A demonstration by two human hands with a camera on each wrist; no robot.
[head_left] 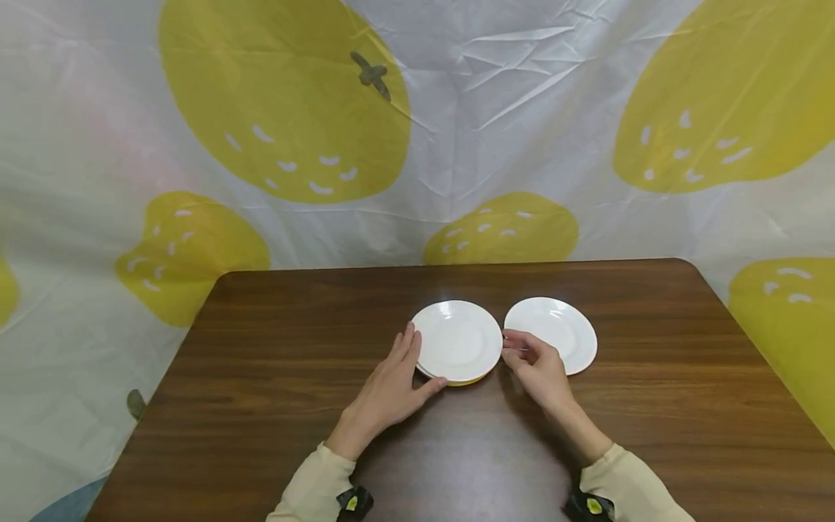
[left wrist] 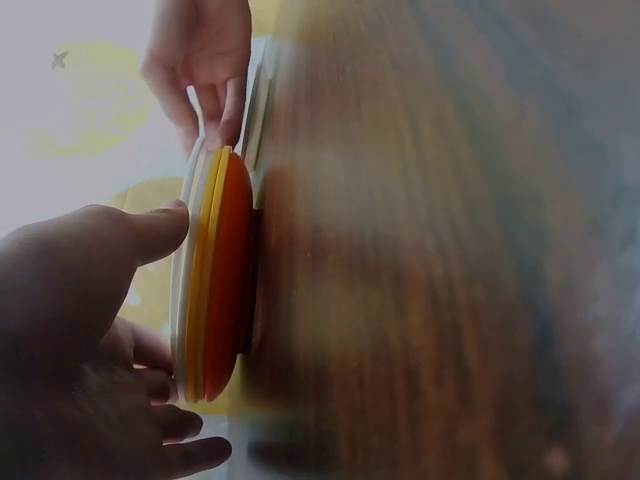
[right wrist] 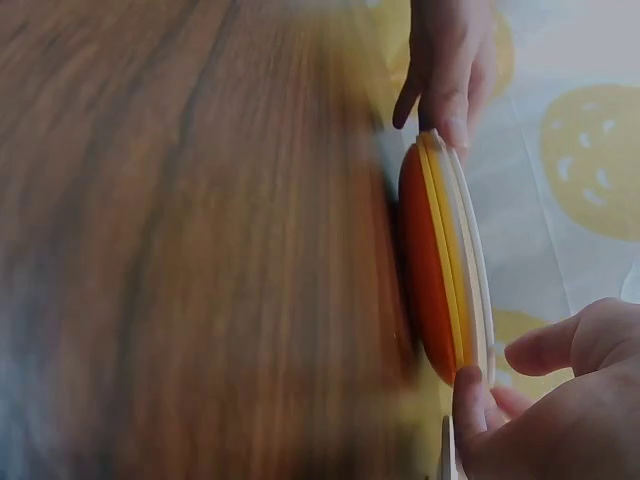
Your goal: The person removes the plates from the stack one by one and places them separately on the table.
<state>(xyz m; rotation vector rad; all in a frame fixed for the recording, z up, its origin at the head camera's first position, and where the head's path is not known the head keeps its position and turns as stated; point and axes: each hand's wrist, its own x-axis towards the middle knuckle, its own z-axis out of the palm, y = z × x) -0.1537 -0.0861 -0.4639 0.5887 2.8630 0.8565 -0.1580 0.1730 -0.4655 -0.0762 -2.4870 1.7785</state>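
A stack of round dishes stands on the table, with a white plate [head_left: 459, 341] on top. In the left wrist view, yellow rims [left wrist: 208, 270] show beneath the white ones, over a rounded orange dish [left wrist: 233, 285] at the bottom. My left hand [head_left: 391, 388] lies along the stack's left side, fingers extended and thumb spread toward the near rim. At the right edge, fingertips of my right hand [head_left: 538, 366] touch the stack's rim; in the right wrist view one digit [right wrist: 545, 348] stands slightly off the top plate. Another white plate [head_left: 554, 330] lies right of the stack, partly behind my right hand.
The dark wooden table [head_left: 287, 348] extends on both sides of the dishes. Behind it hangs a pale cloth [head_left: 450, 145] printed with large yellow fruit. Dark bands [head_left: 355, 502] sit at both wrists, over cream sleeves.
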